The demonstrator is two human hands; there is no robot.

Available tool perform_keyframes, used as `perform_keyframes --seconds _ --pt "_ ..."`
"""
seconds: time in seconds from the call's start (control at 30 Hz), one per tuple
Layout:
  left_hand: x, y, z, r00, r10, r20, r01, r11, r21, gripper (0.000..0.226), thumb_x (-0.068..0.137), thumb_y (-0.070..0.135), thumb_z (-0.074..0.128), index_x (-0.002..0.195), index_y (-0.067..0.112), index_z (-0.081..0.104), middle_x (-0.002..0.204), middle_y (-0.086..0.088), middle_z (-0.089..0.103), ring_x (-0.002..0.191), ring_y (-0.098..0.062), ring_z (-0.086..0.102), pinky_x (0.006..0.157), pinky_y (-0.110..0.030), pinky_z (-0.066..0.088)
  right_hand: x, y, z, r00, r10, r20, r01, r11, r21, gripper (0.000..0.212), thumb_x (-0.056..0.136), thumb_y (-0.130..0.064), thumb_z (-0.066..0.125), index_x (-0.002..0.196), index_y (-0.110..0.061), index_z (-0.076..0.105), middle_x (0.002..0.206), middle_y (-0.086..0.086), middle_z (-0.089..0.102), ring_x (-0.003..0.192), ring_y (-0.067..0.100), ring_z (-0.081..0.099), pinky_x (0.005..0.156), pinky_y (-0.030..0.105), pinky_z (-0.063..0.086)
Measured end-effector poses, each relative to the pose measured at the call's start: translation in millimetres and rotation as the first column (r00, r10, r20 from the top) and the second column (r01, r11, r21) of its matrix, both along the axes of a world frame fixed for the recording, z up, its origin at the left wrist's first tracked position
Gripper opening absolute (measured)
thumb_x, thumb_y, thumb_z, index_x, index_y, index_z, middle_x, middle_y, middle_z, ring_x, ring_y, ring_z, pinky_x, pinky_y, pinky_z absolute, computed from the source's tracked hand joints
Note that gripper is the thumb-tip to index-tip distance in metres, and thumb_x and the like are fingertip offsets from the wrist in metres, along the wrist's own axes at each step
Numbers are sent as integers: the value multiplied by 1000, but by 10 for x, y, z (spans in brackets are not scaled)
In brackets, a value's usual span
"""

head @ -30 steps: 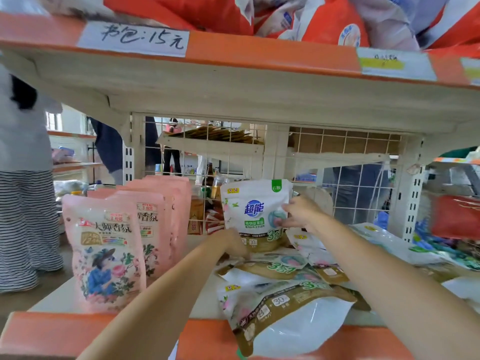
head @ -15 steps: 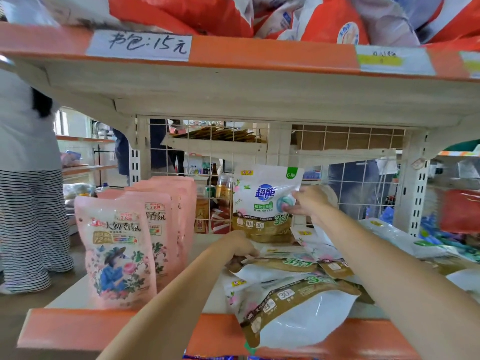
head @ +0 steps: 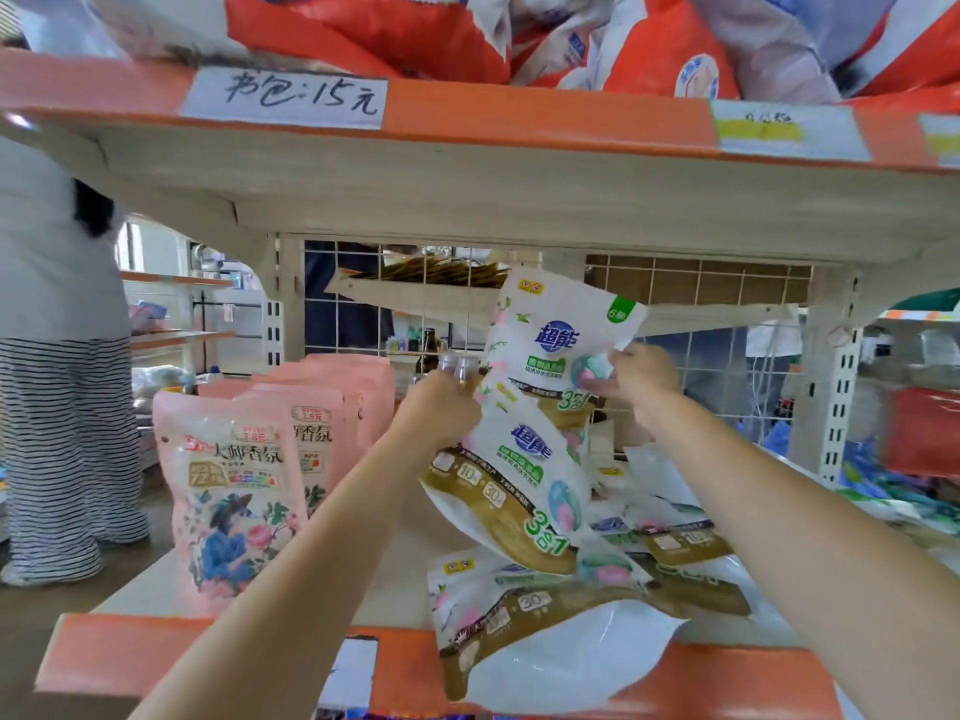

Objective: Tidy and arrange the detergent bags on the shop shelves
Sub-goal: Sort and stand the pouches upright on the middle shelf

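Observation:
My right hand (head: 640, 383) pinches the right edge of an upright white and gold detergent bag (head: 558, 340) near the wire back of the shelf. My left hand (head: 441, 413) grips the top left edge of a second white and gold bag (head: 511, 491), lifted and tilted in front of the first. Several more of these bags (head: 545, 631) lie flat in a heap on the shelf board below, one hanging over the orange front edge. A row of pink detergent bags (head: 228, 491) stands upright at the left.
The orange-edged upper shelf (head: 519, 116) hangs low overhead, loaded with orange and white sacks. A wire grid (head: 717, 366) closes the back. A white upright post (head: 831, 397) stands at right. A person in striped trousers (head: 57, 439) stands at the left.
My left hand has picked a second white and gold bag off the heap and raised it. My right hand has lifted its bag slightly higher and kept hold.

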State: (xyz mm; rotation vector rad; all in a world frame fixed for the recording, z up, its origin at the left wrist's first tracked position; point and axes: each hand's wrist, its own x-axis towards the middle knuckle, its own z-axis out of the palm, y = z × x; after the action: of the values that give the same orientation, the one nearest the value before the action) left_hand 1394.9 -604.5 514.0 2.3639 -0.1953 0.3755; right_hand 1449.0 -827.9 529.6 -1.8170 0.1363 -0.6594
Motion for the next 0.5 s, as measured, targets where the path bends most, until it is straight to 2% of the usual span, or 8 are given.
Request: perform_keyframes --seconds 0.07,0.13,0.17,0.23,0.3,0.33,0.4,0.5 --pt "-19 64 125 991 58 124 -56 998 -14 10 88 5 49 96 6 56 92 -10 59 86 -28 57 73 -37 49 -21 25 27 996 -86 -37 82 991 -110 29 96 -16 48 114 5 59 117 24 61 105 33 61 71 29 52" --pt "-23 60 174 969 95 229 -76 993 -92 7 89 7 50 94 10 53 86 -4 54 82 -25 52 67 -31 42 -53 40 5 990 -121 -73 105 976 -190 31 97 -18 46 114 3 61 117 23 61 105 33 59 72 32 46" --pt "-17 44 165 960 103 260 -71 989 -127 8 90 9 50 98 11 52 87 -3 53 82 -24 51 66 -30 39 -65 59 -26 992 -74 -104 54 980 -190 29 96 -15 47 114 3 61 117 24 61 101 32 61 75 33 49" --pt "16 -17 116 944 96 316 -9 964 -264 8 94 9 49 101 11 51 89 -3 54 79 -24 51 66 -30 39 -43 82 -120 983 49 -175 -63 995 -73 20 92 -2 49 106 2 62 110 25 64 90 32 66 77 38 57" --pt "94 -109 -42 946 113 303 38 892 -451 7 96 7 48 101 10 50 87 -2 54 73 -19 50 62 -29 40 -7 74 -213 954 146 -262 -139 989 47 22 87 6 46 99 -1 62 95 23 68 75 32 69 70 45 59" --pt "147 -156 -144 951 123 283 48 848 -528 4 96 6 47 96 9 49 82 -1 52 69 -17 47 58 -27 37 59 38 -275 938 184 -294 -174 983 61 23 87 6 47 103 -1 62 93 23 69 73 33 70 67 47 59" --pt "254 -218 -329 963 127 237 41 801 -597 13 95 4 48 84 11 43 74 3 45 64 -12 41 54 -25 28 -65 101 -260 916 193 -351 -198 980 22 24 88 3 49 109 -1 60 96 21 69 79 34 70 70 48 59" --pt "378 -274 -459 985 41 167 77 762 -643 17 95 5 47 83 16 43 75 2 45 66 -13 41 55 -23 30 -277 156 -223 904 174 -391 -208 977 -46 19 90 8 42 101 0 55 84 15 61 69 24 65 61 34 56"
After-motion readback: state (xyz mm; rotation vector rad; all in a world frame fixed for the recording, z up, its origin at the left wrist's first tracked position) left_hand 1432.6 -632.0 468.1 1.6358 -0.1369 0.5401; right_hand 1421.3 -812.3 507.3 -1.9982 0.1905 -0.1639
